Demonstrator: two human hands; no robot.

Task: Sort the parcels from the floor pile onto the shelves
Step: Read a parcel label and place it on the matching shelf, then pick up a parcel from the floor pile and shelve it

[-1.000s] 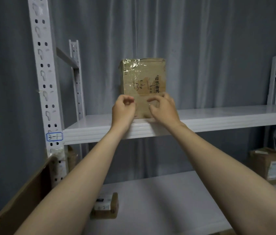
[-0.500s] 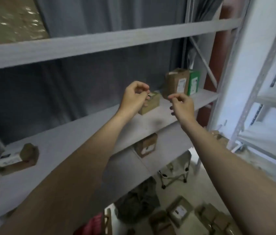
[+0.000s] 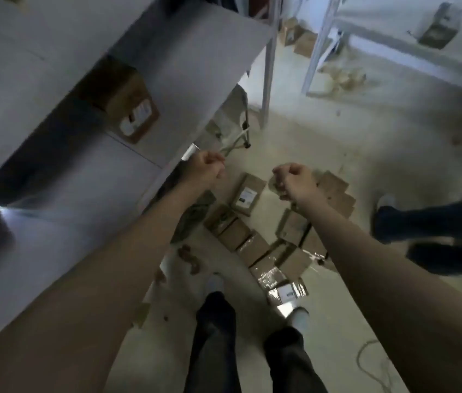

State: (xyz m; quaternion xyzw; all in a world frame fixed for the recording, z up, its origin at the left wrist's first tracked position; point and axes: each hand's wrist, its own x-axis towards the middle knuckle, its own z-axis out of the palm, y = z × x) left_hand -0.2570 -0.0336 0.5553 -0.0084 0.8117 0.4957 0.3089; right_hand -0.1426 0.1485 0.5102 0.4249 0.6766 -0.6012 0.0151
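Note:
I look down at the floor pile [image 3: 255,245], several brown cardboard parcels, some wrapped in clear tape, lying between my feet and the shelf unit. One parcel with a white label [image 3: 248,194] lies at the pile's far side. My left hand [image 3: 205,170] hangs above the shelf edge with fingers curled and nothing in it. My right hand [image 3: 292,178] hovers above the pile, fingers curled too, holding nothing. A brown labelled box [image 3: 127,107] stands on the lower grey shelf [image 3: 190,61] at the left.
Grey shelf boards fill the left side. A second rack [image 3: 317,43] stands at the far right with boxes on the floor behind it. Another person's dark-trousered legs [image 3: 434,222] stand right of the pile. A folding stool [image 3: 235,131] sits under the shelf end.
My hands let go of the tall parcel on the upper shelf and drew back. My view swung right and down from the shelves to the floor pile.

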